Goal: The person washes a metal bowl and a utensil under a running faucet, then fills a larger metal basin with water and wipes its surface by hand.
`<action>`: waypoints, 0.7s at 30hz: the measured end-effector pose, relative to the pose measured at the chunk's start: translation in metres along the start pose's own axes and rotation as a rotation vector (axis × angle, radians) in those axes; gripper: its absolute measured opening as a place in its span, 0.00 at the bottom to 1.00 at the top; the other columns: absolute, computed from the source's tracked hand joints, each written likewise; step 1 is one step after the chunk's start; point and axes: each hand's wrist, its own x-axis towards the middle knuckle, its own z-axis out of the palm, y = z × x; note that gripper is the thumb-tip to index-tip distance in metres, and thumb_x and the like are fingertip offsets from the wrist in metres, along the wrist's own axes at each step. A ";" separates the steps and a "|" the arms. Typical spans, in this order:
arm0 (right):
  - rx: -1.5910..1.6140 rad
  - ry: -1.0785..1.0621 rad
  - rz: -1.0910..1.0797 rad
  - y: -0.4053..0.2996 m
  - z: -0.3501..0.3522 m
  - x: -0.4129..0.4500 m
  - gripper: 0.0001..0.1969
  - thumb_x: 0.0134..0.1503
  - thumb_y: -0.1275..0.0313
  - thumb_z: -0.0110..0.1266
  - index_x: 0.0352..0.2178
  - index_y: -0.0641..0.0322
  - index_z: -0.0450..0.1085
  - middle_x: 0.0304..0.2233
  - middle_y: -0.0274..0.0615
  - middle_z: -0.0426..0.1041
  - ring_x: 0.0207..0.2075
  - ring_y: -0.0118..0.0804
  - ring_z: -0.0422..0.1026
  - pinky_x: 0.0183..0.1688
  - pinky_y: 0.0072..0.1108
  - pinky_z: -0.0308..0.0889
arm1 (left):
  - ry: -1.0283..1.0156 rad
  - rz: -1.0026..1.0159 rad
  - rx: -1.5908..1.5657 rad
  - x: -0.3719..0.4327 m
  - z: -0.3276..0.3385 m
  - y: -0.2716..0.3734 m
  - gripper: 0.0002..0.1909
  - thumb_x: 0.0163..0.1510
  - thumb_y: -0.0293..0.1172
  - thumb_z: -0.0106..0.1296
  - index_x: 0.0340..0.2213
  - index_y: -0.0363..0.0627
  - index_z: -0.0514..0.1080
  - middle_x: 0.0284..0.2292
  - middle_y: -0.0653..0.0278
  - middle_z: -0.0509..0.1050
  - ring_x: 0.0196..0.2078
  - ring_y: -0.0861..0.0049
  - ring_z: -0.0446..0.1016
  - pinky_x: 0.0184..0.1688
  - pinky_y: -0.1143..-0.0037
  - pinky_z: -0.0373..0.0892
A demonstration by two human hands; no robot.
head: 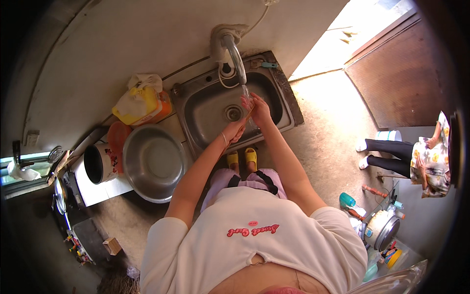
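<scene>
Over the stainless steel sink (205,128), my left hand (235,131) is closed around a thin brownish stick (250,113), perhaps a chopstick. The stick slants up to my right hand (260,112), which is cupped just below the curved metal faucet (237,60). Running water (245,90) falls onto the fingers of my right hand. Those fingers are partly spread by the stick's upper end; whether they grip it is unclear. Below my hands the round drain (233,113) shows in the basin.
A large metal basin (154,163) stands left of the sink, beside a red plastic scoop (118,136) and a dark-lined pot (97,163). A yellow-orange jug (147,110) is by the wall. At right, another person (429,158) stands near a wooden door (400,81); a rice cooker (382,228) sits lower.
</scene>
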 end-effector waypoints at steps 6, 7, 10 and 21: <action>-0.566 -0.179 -0.015 0.012 -0.004 -0.012 0.20 0.58 0.71 0.38 0.50 0.68 0.49 0.41 0.55 0.66 0.38 0.41 0.70 0.38 0.26 0.68 | 0.001 0.288 0.001 0.017 -0.008 0.016 0.13 0.55 0.41 0.41 0.25 0.44 0.64 0.14 0.72 0.60 0.12 0.88 0.56 0.12 0.87 0.52; -0.568 -0.181 -0.013 0.005 0.004 -0.019 0.20 0.58 0.71 0.38 0.50 0.68 0.49 0.41 0.55 0.66 0.38 0.41 0.70 0.38 0.26 0.68 | -0.051 0.309 -0.053 0.014 -0.012 0.020 0.11 0.55 0.38 0.41 0.30 0.42 0.65 0.17 0.71 0.62 0.15 0.87 0.58 0.15 0.87 0.55; -0.624 -0.248 0.041 -0.027 0.025 -0.021 0.21 0.58 0.70 0.37 0.51 0.67 0.48 0.39 0.53 0.68 0.38 0.40 0.71 0.37 0.26 0.68 | -0.174 0.322 -0.163 0.012 -0.004 0.037 0.11 0.55 0.33 0.41 0.38 0.41 0.65 0.21 0.69 0.66 0.19 0.86 0.63 0.19 0.85 0.60; -0.567 -0.222 -0.089 -0.044 0.046 -0.003 0.21 0.59 0.71 0.33 0.54 0.56 0.43 0.34 0.51 0.70 0.33 0.41 0.72 0.32 0.25 0.70 | -0.299 0.311 -0.194 -0.001 0.016 0.066 0.12 0.56 0.39 0.41 0.33 0.42 0.66 0.19 0.69 0.68 0.16 0.85 0.66 0.18 0.84 0.62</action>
